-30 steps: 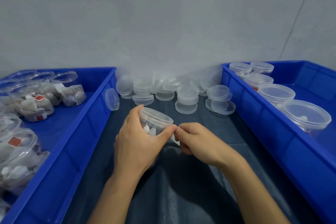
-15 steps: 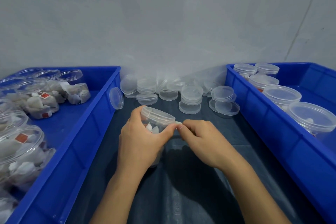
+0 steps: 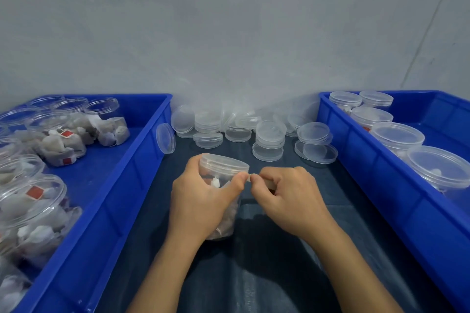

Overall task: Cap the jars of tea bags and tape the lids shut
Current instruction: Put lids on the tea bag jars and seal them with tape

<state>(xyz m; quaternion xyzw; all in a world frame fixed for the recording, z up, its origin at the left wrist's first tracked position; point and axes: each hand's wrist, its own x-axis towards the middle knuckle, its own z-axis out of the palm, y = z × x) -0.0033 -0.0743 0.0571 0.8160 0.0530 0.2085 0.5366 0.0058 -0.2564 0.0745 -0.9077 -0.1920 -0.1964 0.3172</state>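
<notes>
Left hand (image 3: 201, 201) round the capped jar (image 3: 223, 173), right hand (image 3: 287, 195) pinching tape (image 3: 248, 178) at its lid

One camera on my head looks forward and down, close over my hands at the table (image 3: 292, 274), between two bins, facing the wall (image 3: 229, 33).

Two blue bins (image 3: 142, 160) (image 3: 361, 160) either side, dark cloth (image 3: 279, 274) between, grey wall (image 3: 229, 33) behind
</notes>
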